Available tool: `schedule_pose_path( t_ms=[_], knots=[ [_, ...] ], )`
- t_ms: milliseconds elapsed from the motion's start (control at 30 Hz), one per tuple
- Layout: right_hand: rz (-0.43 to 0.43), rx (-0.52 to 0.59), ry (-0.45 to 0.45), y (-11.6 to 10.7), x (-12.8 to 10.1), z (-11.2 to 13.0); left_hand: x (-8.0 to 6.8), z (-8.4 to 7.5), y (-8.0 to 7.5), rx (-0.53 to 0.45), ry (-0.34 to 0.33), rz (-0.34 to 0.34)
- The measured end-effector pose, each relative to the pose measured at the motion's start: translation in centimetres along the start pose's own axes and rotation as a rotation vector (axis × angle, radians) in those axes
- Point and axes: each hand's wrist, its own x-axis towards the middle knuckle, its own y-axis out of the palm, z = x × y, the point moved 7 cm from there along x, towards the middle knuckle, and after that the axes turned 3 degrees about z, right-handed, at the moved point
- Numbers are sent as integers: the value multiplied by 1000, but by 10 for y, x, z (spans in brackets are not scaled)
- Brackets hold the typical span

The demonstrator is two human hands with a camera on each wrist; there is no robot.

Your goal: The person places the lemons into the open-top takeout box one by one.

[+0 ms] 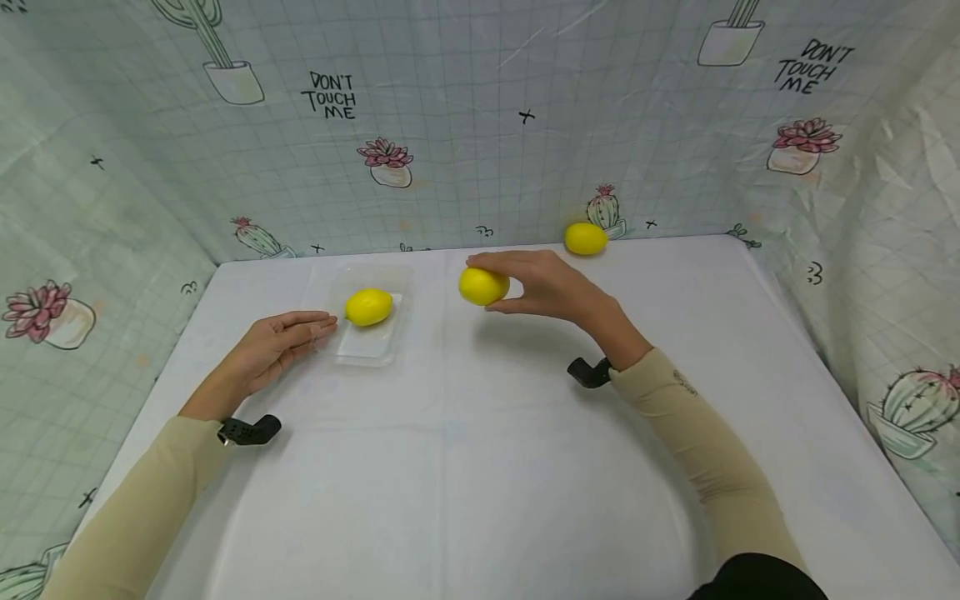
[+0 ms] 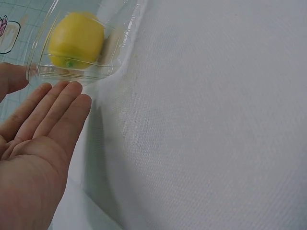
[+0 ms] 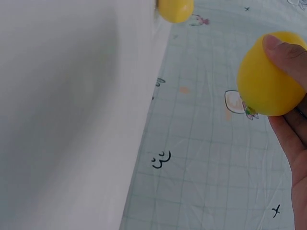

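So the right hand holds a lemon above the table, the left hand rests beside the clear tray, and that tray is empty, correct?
Not quite: the clear tray is not empty. A lemon lies in it, as the head view and the left wrist view show. The rest stands: the right hand holds a second lemon above the table, and the left hand rests beside the tray.

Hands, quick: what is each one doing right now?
Left hand: open, straight fingers at the edge of the clear plastic tray that holds a yellow lemon.
Right hand: grips another yellow lemon.
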Motion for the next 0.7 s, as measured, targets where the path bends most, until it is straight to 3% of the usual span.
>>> schedule_pose_path(
  t_ms=[367, 633, 700],
  knots=[
    [12, 72, -8, 18, 12, 3, -1, 3, -1, 50, 0, -14],
    [17, 111, 6, 25, 17, 5, -3, 1, 2, -6, 47, 62],
    [13, 117, 8, 26, 17, 6, -3, 1, 2, 5, 45, 53]
  ],
)
